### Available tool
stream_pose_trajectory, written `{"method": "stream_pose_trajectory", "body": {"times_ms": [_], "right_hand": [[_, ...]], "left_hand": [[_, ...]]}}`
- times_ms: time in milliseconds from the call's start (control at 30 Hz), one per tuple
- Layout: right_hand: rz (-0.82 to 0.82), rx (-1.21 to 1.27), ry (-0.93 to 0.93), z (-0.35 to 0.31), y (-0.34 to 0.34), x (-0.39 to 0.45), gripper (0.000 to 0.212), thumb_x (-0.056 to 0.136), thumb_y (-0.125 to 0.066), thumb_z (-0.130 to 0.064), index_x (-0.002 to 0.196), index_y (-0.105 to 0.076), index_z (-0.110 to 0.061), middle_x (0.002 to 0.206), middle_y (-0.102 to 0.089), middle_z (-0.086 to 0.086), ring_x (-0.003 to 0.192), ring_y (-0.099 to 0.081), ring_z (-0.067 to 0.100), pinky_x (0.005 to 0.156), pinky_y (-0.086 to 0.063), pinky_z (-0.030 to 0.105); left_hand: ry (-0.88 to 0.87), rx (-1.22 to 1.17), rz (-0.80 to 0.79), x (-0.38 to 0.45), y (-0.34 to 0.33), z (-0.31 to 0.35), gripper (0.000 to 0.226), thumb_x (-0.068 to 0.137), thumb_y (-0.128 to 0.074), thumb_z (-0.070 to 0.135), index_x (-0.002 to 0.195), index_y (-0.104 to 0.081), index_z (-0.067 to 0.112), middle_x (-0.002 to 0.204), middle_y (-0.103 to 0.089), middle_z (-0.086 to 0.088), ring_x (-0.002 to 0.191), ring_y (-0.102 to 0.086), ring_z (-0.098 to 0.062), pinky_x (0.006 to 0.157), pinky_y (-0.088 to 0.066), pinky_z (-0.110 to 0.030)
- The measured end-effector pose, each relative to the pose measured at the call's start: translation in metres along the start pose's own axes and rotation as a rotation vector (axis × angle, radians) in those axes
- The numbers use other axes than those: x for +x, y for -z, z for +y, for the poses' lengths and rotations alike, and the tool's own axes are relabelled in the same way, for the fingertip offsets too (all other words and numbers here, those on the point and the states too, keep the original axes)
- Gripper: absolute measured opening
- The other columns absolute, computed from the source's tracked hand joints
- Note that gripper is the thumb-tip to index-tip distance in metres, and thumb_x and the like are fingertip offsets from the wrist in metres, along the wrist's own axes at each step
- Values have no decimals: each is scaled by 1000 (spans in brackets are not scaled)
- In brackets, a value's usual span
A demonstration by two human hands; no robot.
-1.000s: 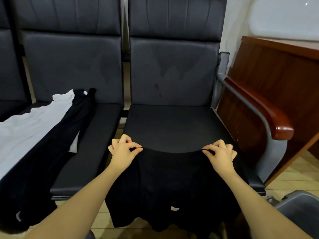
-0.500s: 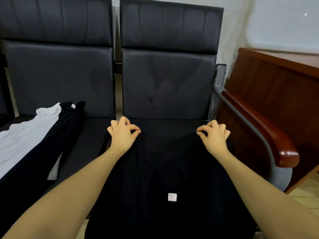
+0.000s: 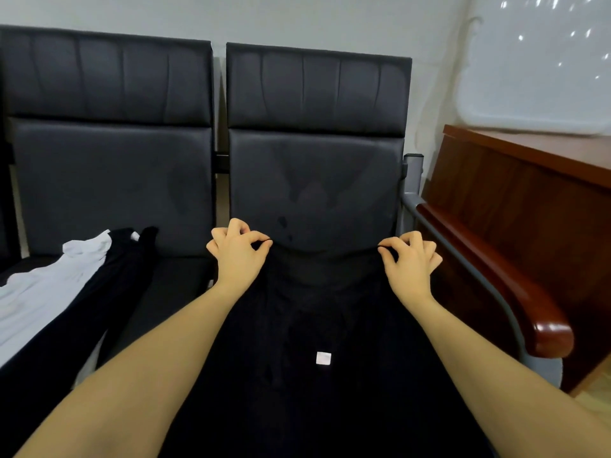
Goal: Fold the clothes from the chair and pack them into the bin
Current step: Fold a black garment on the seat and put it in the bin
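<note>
Black garment (image 3: 317,375): a dark piece of clothing lies spread over the seat of the right-hand chair (image 3: 314,180), its far edge lifted near the foot of the backrest; a small pale square label (image 3: 323,358) shows on it.
Left hand (image 3: 236,256): thumb and forefinger are pinched on the garment's far left corner, the other fingers curled above.
Right hand (image 3: 410,262): the same pinch holds the far right corner, the remaining fingers fanned loosely.
Why held so: both corners are gripped well apart, so the edge hangs in a shallow curve between them (probably to pull the cloth flat and square before a fold).
Waiting clothes: a white garment (image 3: 43,292) and another black garment (image 3: 112,282) lie stretched side by side on the left-hand chair (image 3: 112,180), seemingly not yet folded.
Surroundings: a wooden armrest (image 3: 515,292) borders the right chair, with a wooden desk (image 3: 529,193) just beyond.
Hidden: no bin is in view.
Cut off: the garment's near edge runs out of the bottom of the frame.
Hard to make out: black cloth on a black seat hides the garment's outline, so its kind cannot be told.
</note>
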State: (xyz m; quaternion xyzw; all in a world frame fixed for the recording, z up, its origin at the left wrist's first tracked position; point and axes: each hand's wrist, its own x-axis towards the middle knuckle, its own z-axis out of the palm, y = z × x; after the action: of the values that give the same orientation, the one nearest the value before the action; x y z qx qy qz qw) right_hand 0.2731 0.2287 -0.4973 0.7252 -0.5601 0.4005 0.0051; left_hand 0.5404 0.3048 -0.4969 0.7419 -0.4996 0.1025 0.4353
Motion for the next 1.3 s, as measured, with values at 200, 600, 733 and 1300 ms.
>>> {"method": "stream_pose_trajectory", "body": {"times_ms": [200, 600, 733, 1300], "right_hand": [[-11, 92, -37, 2, 27, -46, 9, 91, -61, -26, 96, -69, -24, 97, -45, -6, 98, -29, 14, 82, -12, 26], [-137, 150, -102, 3, 92, -158, 8, 90, -62, -27, 86, -67, -31, 97, -49, -9, 101, -31, 13, 85, -13, 27], [-174, 151, -134, 8, 102, -190, 6, 90, -63, -29, 86, -67, -32, 98, -49, -8, 102, -31, 12, 85, -13, 27], [-788, -295, -101, 21, 55, -256, 54, 100, -21, -53, 151, -8, -38, 160, -7, -5, 147, -2, 23, 117, -5, 41]], "left_hand": [[9, -24, -80, -38, 30, -1, 11, 84, -69, 36, 83, -73, 26, 96, -41, 6, 98, -25, -13, 86, -12, -28], [-31, 31, -129, -146, 96, -13, 19, 82, -69, 42, 80, -74, 24, 96, -44, 6, 98, -25, -13, 85, -12, -28], [-46, 47, -159, -177, 105, -21, 19, 83, -67, 43, 81, -75, 26, 94, -43, 6, 97, -25, -13, 84, -12, -28], [5, 413, -786, -251, 87, -42, 65, 95, -22, 62, 150, -20, 29, 159, -12, 2, 145, -8, -23, 115, -12, -44]]}}
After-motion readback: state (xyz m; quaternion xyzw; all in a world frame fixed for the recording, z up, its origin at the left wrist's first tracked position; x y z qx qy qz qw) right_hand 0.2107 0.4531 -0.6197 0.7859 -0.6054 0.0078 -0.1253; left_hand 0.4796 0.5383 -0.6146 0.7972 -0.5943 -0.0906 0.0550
